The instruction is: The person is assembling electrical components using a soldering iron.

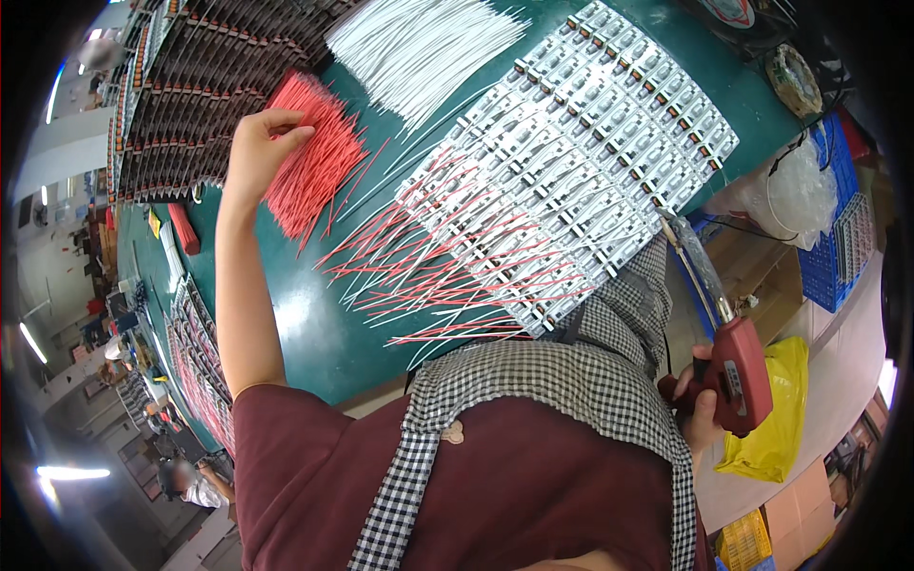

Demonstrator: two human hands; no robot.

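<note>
My left hand (259,152) is over the upper left side of a bundle of red wires (319,157), thumb and forefinger pinched together at the wires. Whether a wire is between the fingertips is too small to tell. In my right hand (701,411) is a dark red soldering gun (743,371), its long metal nose pointing up and left, with the tip by the right edge of a panel of white circuit boards (581,143). Red and white wires (428,266) lie across the panel's lower left rows, their loose ends spreading over the green table (314,333).
A pile of white wires (419,52) lies behind the red bundle. Stacked board panels (209,105) stand at the far left. To the right are a solder reel (793,81), a blue crate (828,257) and a yellow bag (776,419). Another person (200,485) sits in the distance.
</note>
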